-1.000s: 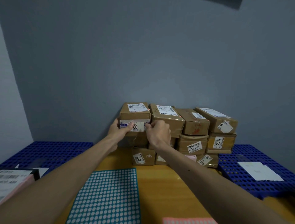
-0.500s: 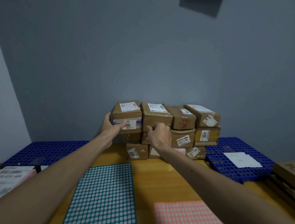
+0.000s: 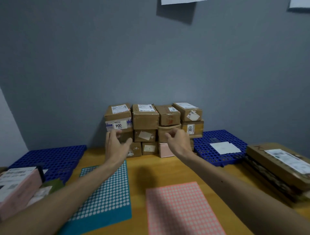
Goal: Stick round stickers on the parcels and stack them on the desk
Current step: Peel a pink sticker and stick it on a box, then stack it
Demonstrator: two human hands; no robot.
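Change: left hand [image 3: 117,146] and right hand [image 3: 177,140] have both come off the top-left parcel [image 3: 118,117] and drawn back toward the person; that parcel, labelled 004, now sits on the stack [image 3: 146,121], touching its neighbour.
Pink parcel [image 3: 16,189]: one, at 8 o'clock on the desk [image 3: 139,167], white label on top, cut off by the frame edge.
Left mat [image 3: 50,159]: first of two blue perforated mats, at 10 o'clock, behind the pink parcel.
Teal sticker sheet [image 3: 107,192]: one, flat at 7 o'clock, the left forearm crossing above it.
Left hand: released, fingers spread and straight, holding nothing, in front of the stack's left column just under the 004 label.
Stack: at 12 o'clock against the grey wall [image 3: 151,58]; three rows, four parcels on top, four in the middle, three showing at the bottom (two brown, one pink), eleven counted; the right hand hides the bottom right corner.
Right hand: released, fingers loosely curled, empty, in front of the third column's middle parcel.
Pink sticker sheet [image 3: 181,209]: one, flat at 5 o'clock, near the teal one.
Right mat [image 3: 206,151]: second blue mat, at 2 o'clock, beside the stack.
White paper [image 3: 224,147]: one sheet lying on the right mat.
Long brown parcel [image 3: 276,164]: one, at 3 o'clock, white label on top, resting on darker things I cannot make out.
Wall papers [image 3: 177,2]: two, at the upper edge, both cut off.
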